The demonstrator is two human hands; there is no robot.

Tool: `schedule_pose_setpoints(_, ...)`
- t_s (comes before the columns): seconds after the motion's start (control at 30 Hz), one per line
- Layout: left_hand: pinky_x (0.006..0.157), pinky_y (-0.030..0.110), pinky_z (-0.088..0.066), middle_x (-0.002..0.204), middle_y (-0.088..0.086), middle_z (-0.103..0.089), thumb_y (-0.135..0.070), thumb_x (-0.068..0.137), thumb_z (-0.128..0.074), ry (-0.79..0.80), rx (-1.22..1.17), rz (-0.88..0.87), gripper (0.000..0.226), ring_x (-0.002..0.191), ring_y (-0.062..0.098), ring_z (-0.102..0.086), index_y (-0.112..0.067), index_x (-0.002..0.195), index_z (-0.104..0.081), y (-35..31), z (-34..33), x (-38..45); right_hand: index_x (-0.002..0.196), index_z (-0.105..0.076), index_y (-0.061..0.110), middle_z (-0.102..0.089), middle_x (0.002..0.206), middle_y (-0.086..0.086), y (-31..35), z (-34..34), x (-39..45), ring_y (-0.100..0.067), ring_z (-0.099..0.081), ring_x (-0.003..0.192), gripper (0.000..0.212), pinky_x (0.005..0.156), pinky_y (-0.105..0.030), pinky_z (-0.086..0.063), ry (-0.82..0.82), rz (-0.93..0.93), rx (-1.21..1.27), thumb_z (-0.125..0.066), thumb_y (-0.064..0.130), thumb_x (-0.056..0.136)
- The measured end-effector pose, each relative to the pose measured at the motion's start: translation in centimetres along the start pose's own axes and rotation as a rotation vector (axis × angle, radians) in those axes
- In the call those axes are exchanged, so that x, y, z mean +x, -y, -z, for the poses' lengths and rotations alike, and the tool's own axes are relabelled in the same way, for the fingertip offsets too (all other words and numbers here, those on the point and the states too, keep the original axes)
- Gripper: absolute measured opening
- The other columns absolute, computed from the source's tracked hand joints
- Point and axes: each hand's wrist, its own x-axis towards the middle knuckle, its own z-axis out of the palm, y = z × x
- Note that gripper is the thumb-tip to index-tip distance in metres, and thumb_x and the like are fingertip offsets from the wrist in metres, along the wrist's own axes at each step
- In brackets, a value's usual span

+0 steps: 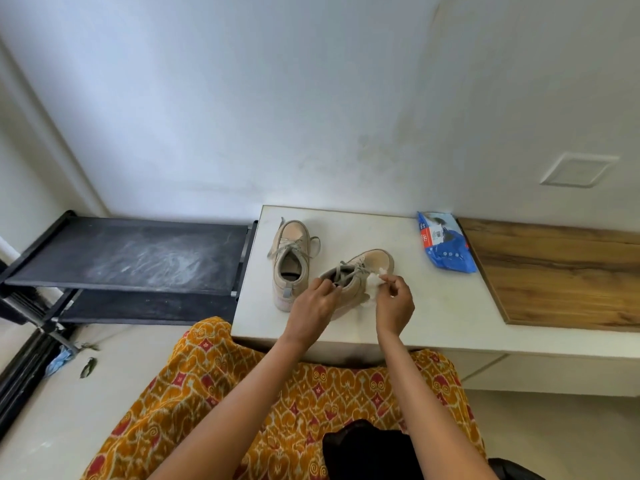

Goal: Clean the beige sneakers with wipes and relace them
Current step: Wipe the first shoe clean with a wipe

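Two beige sneakers sit on the white desk [433,313], near its left end. The far sneaker [291,261] stands upright on its sole, toe toward the wall, opening facing up; its grey laces are threaded but loose, ends trailing onto the desk on both sides. Its inside shows only a dark insole. The near sneaker [360,271] lies angled, toe pointing up and right, heel toward the person. The left hand [313,306] grips this sneaker at the collar, fingers curled over the rim of the opening near the laces. The right hand [394,303] holds a crumpled white wipe [374,280] against the sneaker's right side near the eyelets, fingers pinching the wipe; part of the wipe hangs below the hand. A blue wipes pack [445,242] lies flat near the back edge of the desk, well apart from the sneakers, beside a wood-grain panel [561,271]; whether the pack is open cannot be told. Left of the desk stands a black shoe rack [131,254], its top shelf streaked with pale dust. An orange patterned garment [242,393] covers the person's lap.
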Motion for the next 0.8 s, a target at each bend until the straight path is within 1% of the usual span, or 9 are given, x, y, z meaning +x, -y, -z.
schedule_pose_setpoints(0.07, 0.085, 0.032, -0.052, 0.101, 0.007, -0.059, -0.009, 0.085, -0.061, -0.016, 0.047, -0.056, 0.027, 0.091, 0.021, -0.054, -0.004, 0.112, -0.062, 0.0, -0.7, -1.0, 0.091, -0.070, 0.018, -0.067, 0.094, 0.000, 0.5, 0.1, 0.7, -0.014, -0.061, 0.088, 0.019, 0.067, -0.011, -0.042, 0.012, 0.041, 0.009, -0.055, 0.006, 0.090)
schedule_pose_setpoints(0.13, 0.104, 0.042, -0.042, 0.114, 0.013, -0.059, -0.015, 0.089, -0.045, 0.009, 0.101, -0.059, 0.039, 0.107, 0.028, -0.055, 0.002, 0.123, -0.055, -0.4, -1.3, -2.0, 0.093, -0.070, 0.016, -0.068, 0.094, 0.001, 0.8, -0.1, 0.5, -0.010, -0.060, 0.088, 0.017, 0.070, -0.009, -0.043, 0.066, 0.093, 0.036, -0.056, 0.006, 0.090)
schedule_pose_setpoints(0.27, 0.111, 0.045, -0.031, 0.127, 0.020, -0.057, -0.022, 0.090, -0.037, 0.101, 0.144, -0.027, 0.050, 0.120, 0.034, -0.054, 0.005, 0.130, -0.048, -0.8, -2.2, -2.8, 0.095, -0.066, 0.022, -0.066, 0.095, 0.008, -0.2, -0.9, -1.9, -0.003, -0.060, 0.087, 0.010, 0.074, -0.013, -0.047, 0.249, 0.157, 0.022, -0.061, 0.017, 0.088)
schedule_pose_setpoints(0.4, 0.116, 0.042, -0.010, 0.137, 0.018, -0.049, -0.023, 0.100, -0.018, 0.098, 0.131, -0.051, 0.054, 0.128, 0.030, -0.046, 0.005, 0.145, -0.012, -0.1, -2.4, -3.3, 0.088, -0.065, 0.015, -0.067, 0.086, 0.001, -2.3, -0.9, -2.0, -0.008, -0.059, 0.077, 0.003, 0.064, -0.015, -0.040, 0.230, 0.129, -0.055, -0.062, 0.016, 0.089)
schedule_pose_setpoints(0.47, 0.116, 0.039, -0.007, 0.135, 0.017, -0.052, -0.024, 0.099, -0.016, 0.104, 0.116, -0.044, 0.050, 0.125, 0.030, -0.049, 0.004, 0.141, -0.022, -0.1, -2.4, -3.2, 0.086, -0.065, 0.012, -0.068, 0.084, -0.003, -2.4, -0.7, -1.0, -0.016, -0.061, 0.076, 0.005, 0.061, -0.018, -0.037, 0.214, 0.058, -0.078, -0.062, 0.014, 0.089)
schedule_pose_setpoints(0.53, 0.116, 0.039, -0.006, 0.131, 0.017, -0.055, -0.025, 0.093, -0.028, 0.105, 0.112, -0.039, 0.052, 0.123, 0.031, -0.052, 0.003, 0.137, -0.032, -0.3, -2.5, -2.9, 0.093, -0.065, 0.010, -0.068, 0.090, -0.001, -1.3, -0.9, -0.4, -0.014, -0.061, 0.080, 0.006, 0.063, -0.014, -0.039, 0.190, 0.066, -0.083, -0.061, 0.012, 0.090)
schedule_pose_setpoints(0.67, 0.115, 0.045, -0.014, 0.124, 0.016, -0.057, -0.024, 0.088, -0.035, 0.064, 0.171, -0.050, 0.055, 0.119, 0.031, -0.048, -0.001, 0.138, -0.033, -0.6, -3.1, -2.7, 0.105, -0.067, 0.010, -0.066, 0.101, 0.006, 0.0, -1.8, -1.4, -0.005, -0.060, 0.093, 0.017, 0.080, -0.015, -0.045, 0.178, 0.150, -0.047, -0.059, 0.008, 0.090)
schedule_pose_setpoints(0.73, 0.113, 0.045, -0.018, 0.119, 0.014, -0.057, -0.023, 0.088, -0.035, 0.045, 0.198, -0.057, 0.054, 0.115, 0.030, -0.043, -0.003, 0.138, -0.033, -0.6, -3.0, -2.4, 0.102, -0.069, 0.012, -0.069, 0.099, 0.003, -1.1, -1.6, -1.6, -0.008, -0.062, 0.091, 0.017, 0.077, -0.017, -0.047, 0.217, 0.170, -0.092, -0.058, 0.008, 0.090)
schedule_pose_setpoints(0.8, 0.112, 0.045, -0.021, 0.111, 0.012, -0.056, -0.021, 0.088, -0.035, 0.044, 0.222, -0.061, 0.052, 0.106, 0.029, -0.043, -0.003, 0.137, -0.034, -0.5, -2.9, -1.9, 0.093, -0.070, 0.013, -0.069, 0.089, 0.000, -2.1, -1.2, -0.4, -0.014, -0.062, 0.082, 0.013, 0.064, -0.018, -0.044, 0.245, 0.164, -0.198, -0.057, 0.011, 0.090)
